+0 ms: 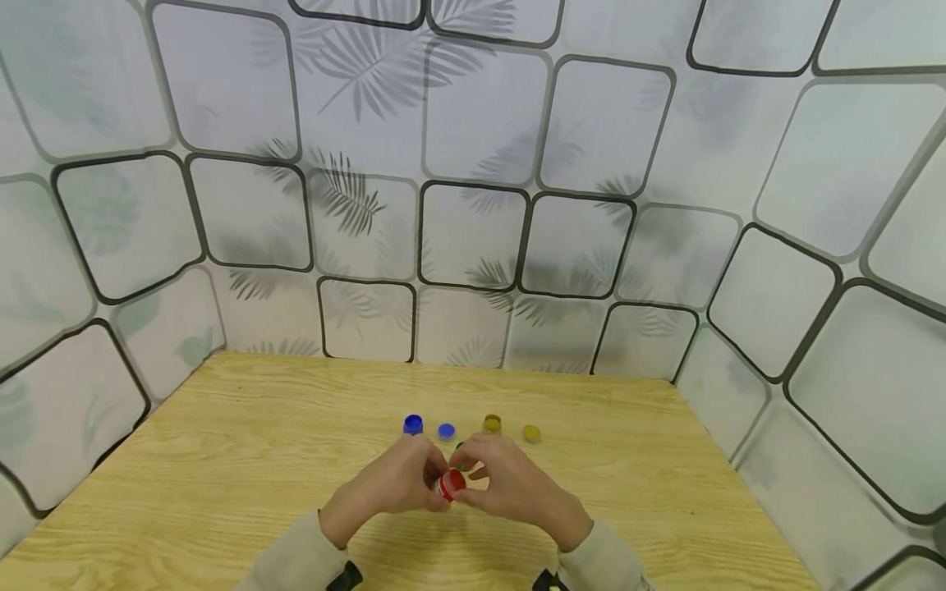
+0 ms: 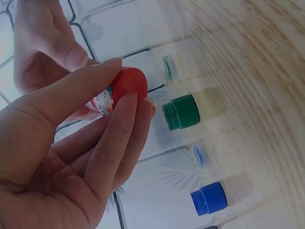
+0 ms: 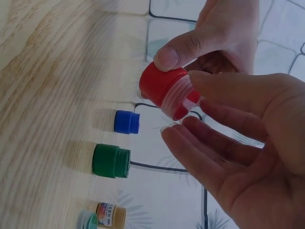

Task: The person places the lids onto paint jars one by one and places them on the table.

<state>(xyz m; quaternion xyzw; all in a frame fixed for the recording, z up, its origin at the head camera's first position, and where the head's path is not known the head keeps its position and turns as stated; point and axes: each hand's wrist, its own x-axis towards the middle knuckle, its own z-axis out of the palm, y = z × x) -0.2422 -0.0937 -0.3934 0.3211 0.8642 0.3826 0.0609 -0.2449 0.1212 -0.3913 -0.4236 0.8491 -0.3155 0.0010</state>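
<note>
A small red paint jar point(image 1: 447, 486) is held above the table, tilted, between both hands. My left hand point(image 1: 402, 476) grips its red body with the thumb on one side and the fingers on the other, as the left wrist view shows. At the jar's other end is a clear ribbed lid point(image 3: 175, 98). The right hand point(image 1: 510, 484) is around this end, its thumb right at the lid's edge and its loosely bent fingers spread below. Beyond the hands stands a green jar point(image 3: 105, 160) without a lid, mostly hidden in the head view.
On the wooden table point(image 1: 296, 419), past the hands, stand an uncapped blue jar point(image 1: 413, 424) and a yellow one point(image 1: 491, 424). Near them lie a blue lid point(image 1: 447, 432), a yellow lid point(image 1: 531, 433) and a green lid point(image 3: 88, 220). A patterned wall covering point(image 1: 473, 328) encloses the table's back and sides.
</note>
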